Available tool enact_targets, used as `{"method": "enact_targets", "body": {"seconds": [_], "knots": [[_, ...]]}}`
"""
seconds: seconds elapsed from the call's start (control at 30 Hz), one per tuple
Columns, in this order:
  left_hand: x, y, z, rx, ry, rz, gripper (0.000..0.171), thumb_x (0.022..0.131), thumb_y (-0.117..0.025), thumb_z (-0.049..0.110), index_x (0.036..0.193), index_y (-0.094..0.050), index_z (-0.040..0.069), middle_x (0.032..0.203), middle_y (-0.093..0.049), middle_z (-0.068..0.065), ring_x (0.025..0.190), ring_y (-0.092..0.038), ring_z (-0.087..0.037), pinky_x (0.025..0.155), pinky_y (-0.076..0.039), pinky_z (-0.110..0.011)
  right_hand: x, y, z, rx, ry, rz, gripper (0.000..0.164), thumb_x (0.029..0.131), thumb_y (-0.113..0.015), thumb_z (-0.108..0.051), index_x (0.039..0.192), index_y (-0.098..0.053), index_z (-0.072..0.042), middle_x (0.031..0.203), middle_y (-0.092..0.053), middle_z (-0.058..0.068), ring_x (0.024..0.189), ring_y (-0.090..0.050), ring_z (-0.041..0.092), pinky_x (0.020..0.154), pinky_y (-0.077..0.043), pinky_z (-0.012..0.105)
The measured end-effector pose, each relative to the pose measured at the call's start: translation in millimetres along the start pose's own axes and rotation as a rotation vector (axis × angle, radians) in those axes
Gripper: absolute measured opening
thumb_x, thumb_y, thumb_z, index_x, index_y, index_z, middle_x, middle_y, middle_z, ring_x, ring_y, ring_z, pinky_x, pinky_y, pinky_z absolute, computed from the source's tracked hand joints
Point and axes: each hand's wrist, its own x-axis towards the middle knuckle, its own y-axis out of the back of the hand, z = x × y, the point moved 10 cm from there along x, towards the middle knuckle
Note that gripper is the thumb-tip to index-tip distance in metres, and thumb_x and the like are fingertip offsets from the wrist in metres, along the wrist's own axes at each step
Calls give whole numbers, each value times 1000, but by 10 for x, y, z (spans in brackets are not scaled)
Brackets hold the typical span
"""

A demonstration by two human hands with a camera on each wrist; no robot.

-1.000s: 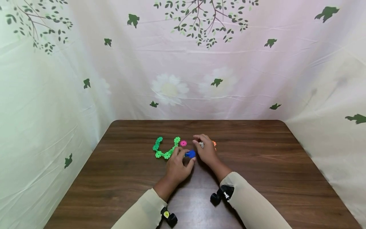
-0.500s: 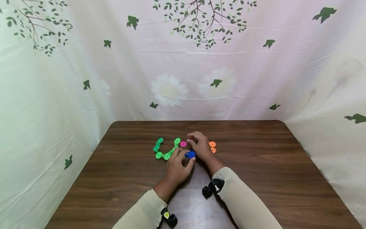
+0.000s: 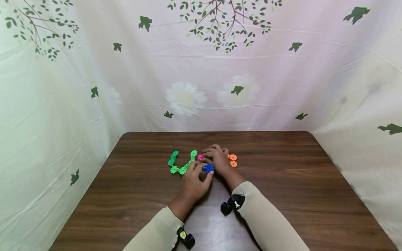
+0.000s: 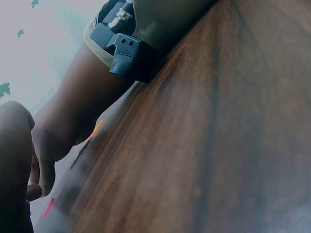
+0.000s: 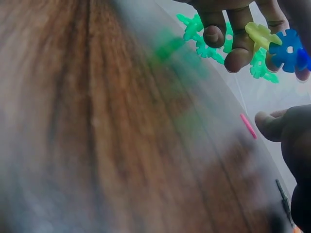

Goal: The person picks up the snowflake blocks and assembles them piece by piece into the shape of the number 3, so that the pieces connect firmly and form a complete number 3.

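My left hand holds a chain of interlocking snowflake discs between fingers and thumb. Its blue disc shows beside the fingers in the head view; the right wrist view also shows a yellow disc joined near the blue. The green length curves leftward in a U shape. My right hand reaches over the table with loosely bent fingers, nothing seen in its grasp. Its fingertips are right by a single pink disc, which lies on the table.
Orange discs lie just right of my right hand. A dark-looking disc edge shows between orange and pink in the right wrist view. The brown wooden table meets a printed curtain at its back edge.
My right hand has moved left, from above a grey-white disc to the pink one, uncovering the orange discs. My left hand stays nearly still with the chain.
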Motion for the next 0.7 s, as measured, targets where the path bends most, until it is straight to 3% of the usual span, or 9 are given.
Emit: {"method": "enact_targets", "body": {"seconds": [0.2,0.5,0.7], "knots": [[5,-2,-2,-6,8,-15,32,94,-86,28,119,-77,9,114,-67,-13,91,-73,-24,74,-65,-39,-29,-27,-8,-38,8,-40,14,100,-80,-19,109,-88,-13,138,-77,8,140,-54,33,104,-25,62],[7,-14,-10,-9,23,-26,31,94,-84,28,118,-78,9,111,-67,-12,89,-72,-23,75,-65,-39,-20,15,53,-100,-27,16,12,100,-82,-19,89,-86,-14,120,-81,6,125,-57,30,102,-26,62],[4,-7,4,-7,10,-11,30,93,-86,26,116,-78,8,110,-67,-12,87,-72,-23,73,-65,-39,-20,-7,97,-77,-76,17,7,100,-81,-18,102,-84,-11,119,-80,9,126,-56,32,104,-26,64]]}}
